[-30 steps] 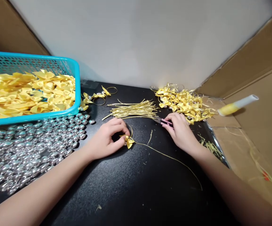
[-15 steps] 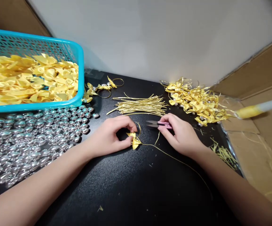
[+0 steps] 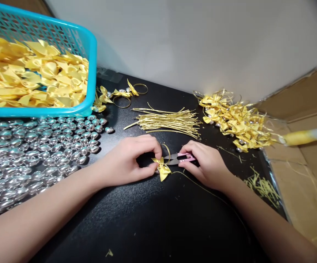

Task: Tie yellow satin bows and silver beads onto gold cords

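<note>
Between thumb and fingers, my left hand (image 3: pixel 135 160) pinches a yellow ribbon bow (image 3: pixel 163 172) that carries a loop of gold cord. A long thin cord (image 3: pixel 202 186) trails from near the bow toward the lower right, passing under my right wrist. My right hand (image 3: pixel 206 164) holds pink-handled thread snips (image 3: pixel 184 158). Their blades point left and reach the cord right beside the bow. Whether the cord is cut through I cannot tell. Behind both hands lies a bundle of gold cord pieces (image 3: pixel 169 122).
At the left, a blue basket (image 3: pixel 92 69) holds yellow bows, with many silver beads (image 3: pixel 37 157) in front of it. Several beaded bows with loops (image 3: pixel 121 93) lie beside the basket. A heap of such bows (image 3: pixel 232 118) and cord scraps (image 3: pixel 262 188) are at right, near a white-and-yellow tube (image 3: pixel 306 136).
My right hand has brought the snips from the cord bundle down and left to the bow, their blades now at its cord. My left hand keeps its pinch. The camera view has shifted.
</note>
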Demonstrator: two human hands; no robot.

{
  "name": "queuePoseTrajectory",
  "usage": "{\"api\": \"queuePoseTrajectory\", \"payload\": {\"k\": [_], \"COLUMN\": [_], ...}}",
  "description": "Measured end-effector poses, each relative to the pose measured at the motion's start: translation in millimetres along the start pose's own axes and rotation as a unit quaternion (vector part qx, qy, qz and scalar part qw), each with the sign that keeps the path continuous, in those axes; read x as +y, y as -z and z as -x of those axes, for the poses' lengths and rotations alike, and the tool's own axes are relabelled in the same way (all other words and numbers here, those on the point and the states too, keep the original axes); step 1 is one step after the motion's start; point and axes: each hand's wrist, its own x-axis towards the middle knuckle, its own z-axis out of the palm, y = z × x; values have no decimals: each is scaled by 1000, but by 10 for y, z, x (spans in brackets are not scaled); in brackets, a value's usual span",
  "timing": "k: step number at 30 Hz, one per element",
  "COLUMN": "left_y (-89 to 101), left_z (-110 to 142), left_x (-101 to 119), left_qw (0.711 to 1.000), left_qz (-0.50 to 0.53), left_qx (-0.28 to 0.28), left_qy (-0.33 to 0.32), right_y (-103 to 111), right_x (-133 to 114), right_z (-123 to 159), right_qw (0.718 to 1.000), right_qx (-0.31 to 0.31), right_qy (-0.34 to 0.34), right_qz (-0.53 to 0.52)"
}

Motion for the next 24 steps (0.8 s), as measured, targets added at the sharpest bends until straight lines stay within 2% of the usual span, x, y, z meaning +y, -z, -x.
{"api": "queuePoseTrajectory", "payload": {"k": [12, 24], "left_y": [-10, -19], "left_z": [-15, -9], "left_x": [14, -10], "left_qw": [1000, 1000], "left_qz": [7, -3], "left_qx": [5, 0], "left_qy": [-22, -20], "right_y": [-7, -16], "right_x": [33, 25], "right_z": [17, 6], "right_qw": [998, 998], "right_qx": [16, 17], "right_qy": [59, 57], "right_qz": [-2, -8]}}
